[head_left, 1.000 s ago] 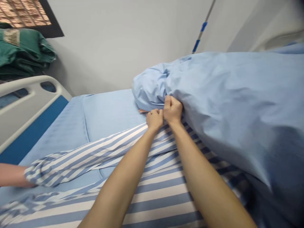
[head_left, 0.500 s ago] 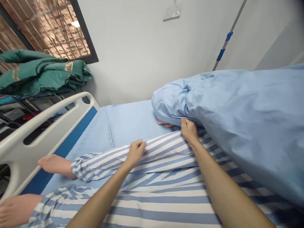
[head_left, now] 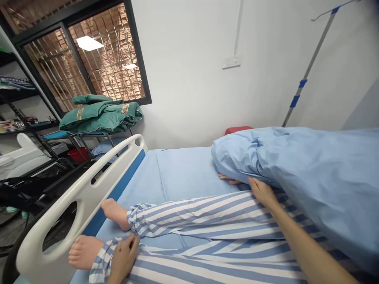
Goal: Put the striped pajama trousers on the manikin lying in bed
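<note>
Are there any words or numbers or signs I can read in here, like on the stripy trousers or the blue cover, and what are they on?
None that can be read.
Striped trousers: only stripes, no writing visible.
Blue cover: no writing visible.
Green bundle: patterned bands, no readable words.
Wall socket: any marks too small to read.
Small things on the shelf: too small and blurred to read.

Blue and white striped trousers (head_left: 204, 211), plain light blue quilt (head_left: 319, 169), green bundle (head_left: 100, 118)
</note>
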A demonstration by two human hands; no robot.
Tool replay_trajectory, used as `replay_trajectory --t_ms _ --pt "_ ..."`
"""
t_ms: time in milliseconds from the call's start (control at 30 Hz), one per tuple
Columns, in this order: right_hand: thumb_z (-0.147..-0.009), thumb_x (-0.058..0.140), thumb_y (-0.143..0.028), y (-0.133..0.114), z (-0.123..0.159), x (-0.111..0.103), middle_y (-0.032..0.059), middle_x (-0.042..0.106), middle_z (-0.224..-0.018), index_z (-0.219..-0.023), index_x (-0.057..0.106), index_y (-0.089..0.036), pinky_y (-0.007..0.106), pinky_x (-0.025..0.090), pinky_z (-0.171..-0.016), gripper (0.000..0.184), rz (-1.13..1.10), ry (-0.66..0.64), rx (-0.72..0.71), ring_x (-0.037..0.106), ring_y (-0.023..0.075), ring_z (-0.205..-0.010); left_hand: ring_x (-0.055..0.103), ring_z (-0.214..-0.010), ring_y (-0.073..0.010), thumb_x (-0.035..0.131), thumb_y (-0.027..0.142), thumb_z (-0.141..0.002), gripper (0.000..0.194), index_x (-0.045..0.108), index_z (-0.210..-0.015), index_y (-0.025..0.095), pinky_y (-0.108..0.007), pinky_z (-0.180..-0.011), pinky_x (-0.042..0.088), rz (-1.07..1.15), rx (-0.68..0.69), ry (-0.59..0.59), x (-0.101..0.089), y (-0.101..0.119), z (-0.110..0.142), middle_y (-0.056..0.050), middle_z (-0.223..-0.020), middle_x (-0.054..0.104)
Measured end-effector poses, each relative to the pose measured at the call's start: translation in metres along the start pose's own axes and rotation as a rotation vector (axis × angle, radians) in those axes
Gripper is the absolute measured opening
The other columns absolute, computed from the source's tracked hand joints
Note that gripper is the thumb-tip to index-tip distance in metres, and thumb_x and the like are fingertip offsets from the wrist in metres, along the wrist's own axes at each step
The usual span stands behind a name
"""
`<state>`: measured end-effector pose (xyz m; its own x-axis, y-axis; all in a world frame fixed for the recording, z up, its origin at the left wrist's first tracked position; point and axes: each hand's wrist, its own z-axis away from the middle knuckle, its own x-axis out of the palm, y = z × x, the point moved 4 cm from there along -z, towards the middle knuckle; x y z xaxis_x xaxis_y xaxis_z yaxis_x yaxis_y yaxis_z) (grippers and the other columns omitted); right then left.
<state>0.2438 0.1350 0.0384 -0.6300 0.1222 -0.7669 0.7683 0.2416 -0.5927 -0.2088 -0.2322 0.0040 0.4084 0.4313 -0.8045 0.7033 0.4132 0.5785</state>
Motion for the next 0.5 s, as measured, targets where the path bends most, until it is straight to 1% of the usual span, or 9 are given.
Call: replay_trajectory --t_ms 67,167,233,267,333,400,467,500 --pt "-0.082 0.033 -0.036 -0.006 0.004 -0.001 0.0093 0.058 -0.065 -0.060 0.041 -0.023 0.031 0.033 -0.059 0.027 0.063 -0.040 0.010 0.055 0.0237 -0.065 0.055 -0.068 -0.0160 0.037 0.043 -0.081 0.034 0.056 -0.064 0.022 -0.024 -0.066 0.040 -0.136 0.035 0.008 0.004 -0.006 0.001 -0.002 -0.067 0.061" --pt "-0.080 0.036 -0.036 -0.023 0.021 0.001 0.0077 0.058 -0.061 -0.059 0.040 -0.024 0.032 0.034 -0.058 0.025 0.121 -0.075 0.001 0.056 0.0246 -0.064 0.058 -0.074 -0.0175 0.039 0.034 -0.082 0.027 0.064 -0.075 0.024 -0.025 -0.069 0.041 -0.277 0.078 -0.007 0.006 -0.012 0.004 -0.004 -0.079 0.065" --pt "-0.081 0.036 -0.038 -0.047 0.040 0.002 0.0059 0.057 -0.059 -0.062 0.041 -0.024 0.032 0.036 -0.058 0.024 0.096 -0.071 -0.055 0.056 0.0239 -0.062 0.058 -0.073 -0.0178 0.041 0.029 -0.081 0.025 0.065 -0.080 0.024 -0.026 -0.068 0.040 -0.319 0.086 -0.016 0.006 -0.013 0.006 -0.005 -0.083 0.066" --pt "-0.081 0.036 -0.039 -0.064 0.052 0.001 0.0047 0.056 -0.059 -0.064 0.042 -0.024 0.032 0.037 -0.058 0.024 0.062 -0.070 -0.108 0.055 0.0230 -0.060 0.058 -0.073 -0.0179 0.041 0.027 -0.080 0.025 0.066 -0.081 0.024 -0.026 -0.068 0.040 -0.331 0.085 -0.022 0.007 -0.013 0.007 -0.006 -0.083 0.066" --pt "-0.083 0.035 -0.041 -0.110 0.081 -0.006 0.0027 0.055 -0.059 -0.067 0.044 -0.023 0.031 0.039 -0.056 0.026 -0.017 -0.095 -0.226 0.053 0.0203 -0.056 0.058 -0.072 -0.0178 0.041 0.025 -0.081 0.025 0.066 -0.083 0.023 -0.026 -0.067 0.040 -0.355 0.090 -0.039 0.008 -0.012 0.008 -0.006 -0.080 0.065" --pt "-0.085 0.037 -0.042 -0.171 0.114 -0.021 0.0034 0.058 -0.067 -0.076 0.049 -0.021 0.030 0.043 -0.057 0.026 -0.129 -0.137 -0.360 0.054 0.0181 -0.060 0.058 -0.073 -0.0179 0.042 0.025 -0.081 0.025 0.066 -0.084 0.022 -0.025 -0.066 0.039 -0.368 0.095 -0.050 0.009 -0.011 0.008 -0.007 -0.079 0.065" --pt "-0.088 0.038 -0.039 -0.240 0.152 -0.049 0.0051 0.061 -0.076 -0.088 0.053 -0.019 0.028 0.045 -0.059 0.025 -0.236 -0.149 -0.502 0.056 0.0169 -0.066 0.058 -0.074 -0.0181 0.043 0.025 -0.080 0.024 0.066 -0.086 0.021 -0.025 -0.066 0.039 -0.365 0.090 -0.053 0.009 -0.011 0.008 -0.008 -0.079 0.065" --pt "-0.088 0.040 -0.037 -0.273 0.172 -0.066 0.0055 0.062 -0.080 -0.094 0.053 -0.019 0.029 0.047 -0.063 0.023 -0.278 -0.157 -0.586 0.056 0.0165 -0.069 0.058 -0.073 -0.0182 0.042 0.026 -0.080 0.025 0.066 -0.086 0.021 -0.025 -0.066 0.039 -0.364 0.080 -0.053 0.009 -0.011 0.008 -0.008 -0.078 0.064"
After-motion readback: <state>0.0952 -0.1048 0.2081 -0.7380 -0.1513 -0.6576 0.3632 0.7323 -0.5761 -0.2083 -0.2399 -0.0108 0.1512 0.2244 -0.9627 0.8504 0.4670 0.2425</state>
